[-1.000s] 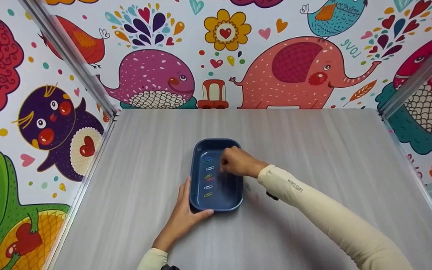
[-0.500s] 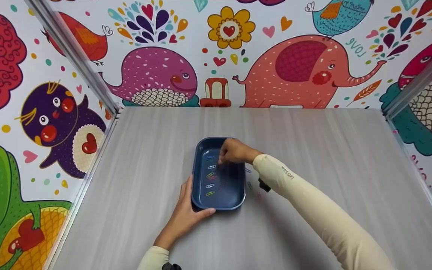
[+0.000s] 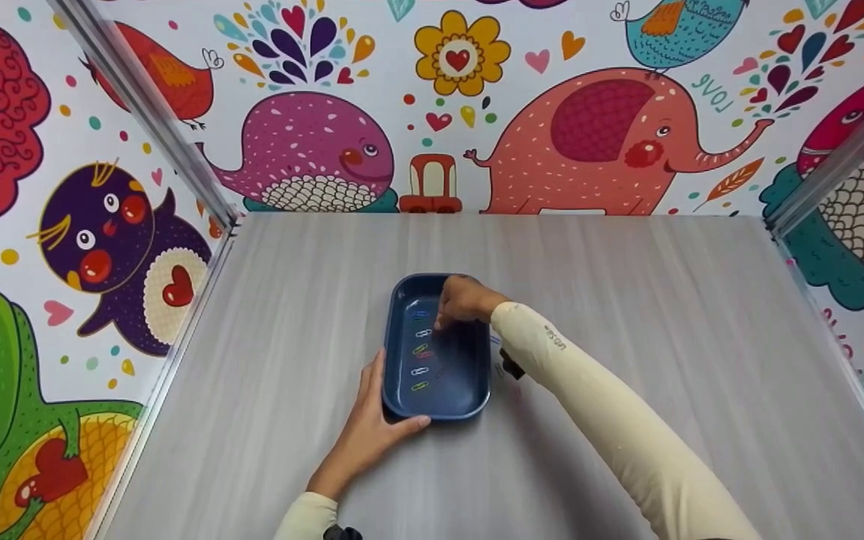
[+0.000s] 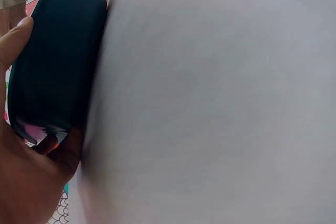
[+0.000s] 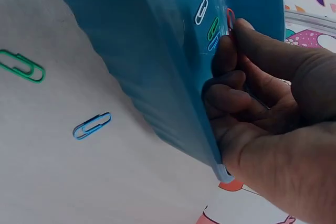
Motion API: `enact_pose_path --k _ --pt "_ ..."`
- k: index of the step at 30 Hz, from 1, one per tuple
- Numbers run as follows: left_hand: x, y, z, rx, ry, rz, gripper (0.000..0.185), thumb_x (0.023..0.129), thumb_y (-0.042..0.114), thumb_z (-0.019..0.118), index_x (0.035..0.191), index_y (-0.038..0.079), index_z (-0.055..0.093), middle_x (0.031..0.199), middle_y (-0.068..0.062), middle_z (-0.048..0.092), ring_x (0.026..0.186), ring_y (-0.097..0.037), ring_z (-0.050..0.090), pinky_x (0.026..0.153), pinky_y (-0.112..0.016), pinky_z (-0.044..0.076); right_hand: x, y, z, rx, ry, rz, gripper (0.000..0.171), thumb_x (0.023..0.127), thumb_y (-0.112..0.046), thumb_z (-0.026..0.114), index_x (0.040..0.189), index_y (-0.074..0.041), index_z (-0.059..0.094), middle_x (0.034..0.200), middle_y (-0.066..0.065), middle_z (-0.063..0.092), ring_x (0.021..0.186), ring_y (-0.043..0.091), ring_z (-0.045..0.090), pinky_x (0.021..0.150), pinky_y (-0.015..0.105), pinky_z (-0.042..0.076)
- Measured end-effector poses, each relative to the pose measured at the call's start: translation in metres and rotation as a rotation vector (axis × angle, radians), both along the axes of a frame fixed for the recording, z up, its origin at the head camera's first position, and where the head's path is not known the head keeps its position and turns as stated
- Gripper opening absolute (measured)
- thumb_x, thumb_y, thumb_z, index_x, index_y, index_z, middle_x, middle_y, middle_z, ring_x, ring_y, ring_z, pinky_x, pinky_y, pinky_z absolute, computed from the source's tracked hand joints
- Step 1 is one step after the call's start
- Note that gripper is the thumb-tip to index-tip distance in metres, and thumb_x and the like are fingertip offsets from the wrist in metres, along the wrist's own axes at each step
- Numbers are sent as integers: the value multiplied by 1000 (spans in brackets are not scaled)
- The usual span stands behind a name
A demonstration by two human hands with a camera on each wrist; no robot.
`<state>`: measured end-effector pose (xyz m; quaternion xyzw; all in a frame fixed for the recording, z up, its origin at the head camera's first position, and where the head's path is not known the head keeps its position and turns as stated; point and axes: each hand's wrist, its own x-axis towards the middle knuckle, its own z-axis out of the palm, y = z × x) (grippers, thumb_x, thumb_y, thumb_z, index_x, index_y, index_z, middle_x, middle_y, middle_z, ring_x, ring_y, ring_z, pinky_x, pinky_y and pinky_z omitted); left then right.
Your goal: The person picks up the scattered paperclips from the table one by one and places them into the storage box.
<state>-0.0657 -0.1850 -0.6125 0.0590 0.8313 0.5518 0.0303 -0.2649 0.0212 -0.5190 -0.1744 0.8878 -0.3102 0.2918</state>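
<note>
The left hand (image 3: pixel 372 427) grips the near corner of the dark blue oblong plastic tray (image 3: pixel 453 401). The right hand (image 3: pixel 466 300), fingers curled, pinches a red paper clip (image 5: pixel 230 18) inside it.

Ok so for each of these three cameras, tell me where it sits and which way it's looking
Head: worn on the head, looking forward and down at the table and blue tray; shows both forearms, the left hand holding the tray's near corner, the right hand inside it.
Left wrist: at the left hand, looking along the tabletop at the tray's outer wall.
Right wrist: at the right hand, looking over the tray rim at paper clips inside and two on the table.
All three views share the tray.
</note>
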Motion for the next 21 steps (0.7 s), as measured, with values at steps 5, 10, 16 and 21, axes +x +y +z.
enact_pose_path --k 5,10,16,21 --pt "0 0 1 10 -10 3 133 84 42 98 178 9 9 178 -21 20 162 -40 27 129 -62 25 -1 -6 -3 77 -2 -18 57 89 0 88 56 -17 45 57 -7 41 53 10 42 50 26 31" --pt "0 0 0 2 -2 2 132 85 41 98 177 6 9 178 -22 20 162 -42 28 128 -63 27 4 -7 -2 120 58 -42 45 84 0 91 63 -15 54 67 -4 52 66 15 54 62 30 47" --pt "0 1 0 -18 14 3 132 85 42 97 176 3 10 177 -23 21 160 -43 31 126 -63 30 9 -5 1 119 151 6 20 82 -1 91 75 -4 72 74 -1 62 72 16 59 74 32 56" --pt "0 0 1 -5 19 4 132 84 41 98 176 4 11 177 -23 22 160 -42 31 127 -62 29 6 -1 1 -4 224 59 7 89 -2 86 86 3 82 72 -3 64 67 12 57 65 26 49"
